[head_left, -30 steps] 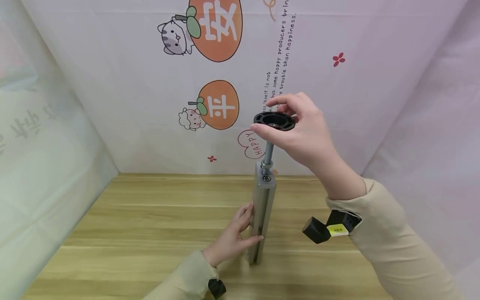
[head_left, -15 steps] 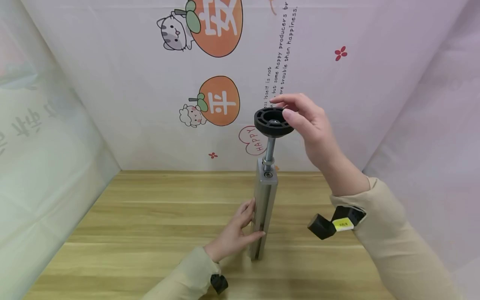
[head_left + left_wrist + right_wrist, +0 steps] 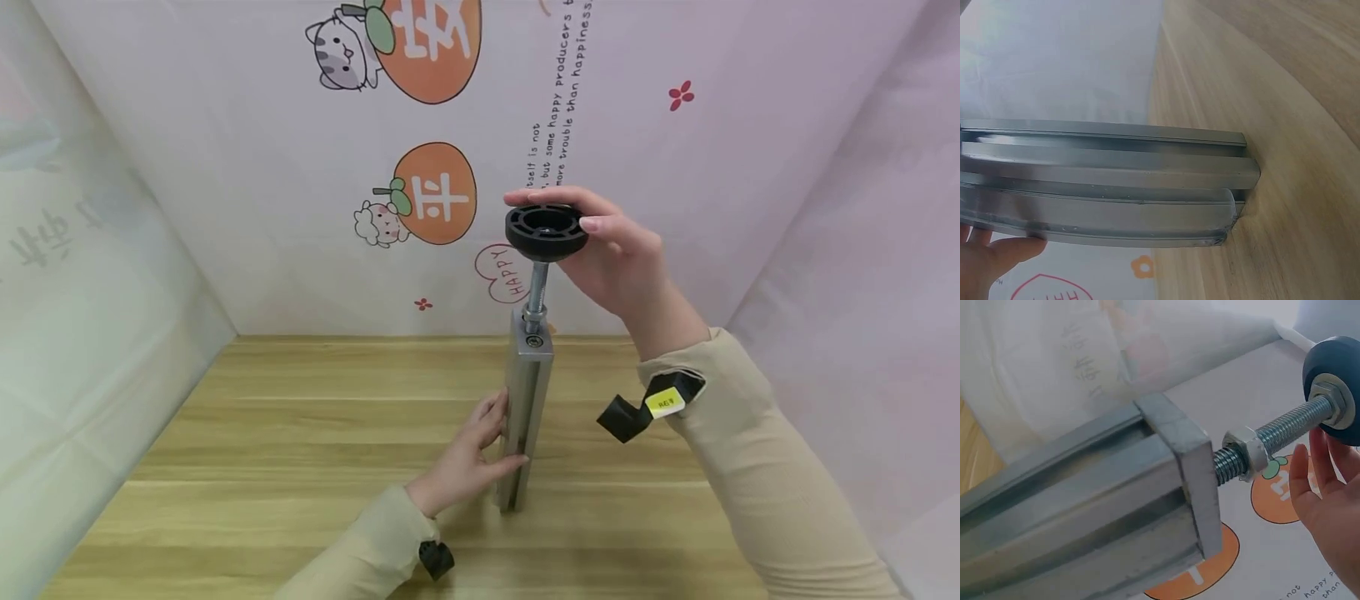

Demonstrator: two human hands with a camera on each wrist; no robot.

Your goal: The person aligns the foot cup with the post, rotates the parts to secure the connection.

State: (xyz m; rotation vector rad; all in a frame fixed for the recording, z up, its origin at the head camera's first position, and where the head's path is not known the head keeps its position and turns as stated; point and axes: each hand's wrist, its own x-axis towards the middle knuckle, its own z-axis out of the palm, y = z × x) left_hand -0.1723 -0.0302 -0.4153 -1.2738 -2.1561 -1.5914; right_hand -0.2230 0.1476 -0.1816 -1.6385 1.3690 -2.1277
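Observation:
An aluminium extrusion profile (image 3: 525,400) stands upright on the wooden table, an end plate (image 3: 1200,506) capping its top. My left hand (image 3: 461,467) grips its lower part, thumb across the near side and fingers on the left. From the plate rises a threaded rod (image 3: 538,287) with a hex nut (image 3: 1246,453) just above the plate. The rod carries a round black levelling foot (image 3: 546,243), hollow side up. My right hand (image 3: 630,258) holds this foot by its edge, thumb on the right rim and fingers stretched behind it. In the right wrist view another nut (image 3: 1332,403) sits under the foot.
A wooden tabletop (image 3: 300,442) spreads under the profile. Behind it hangs a white printed cloth (image 3: 300,167) with orange fruit drawings, and pale cloth walls (image 3: 97,250) close both sides. A black wrist camera (image 3: 626,417) juts from my right sleeve.
My right thumb lifted off the foot's near rim and now sits at its right edge, while the fingers reach farther left behind it. My left hand keeps its grip on the profile.

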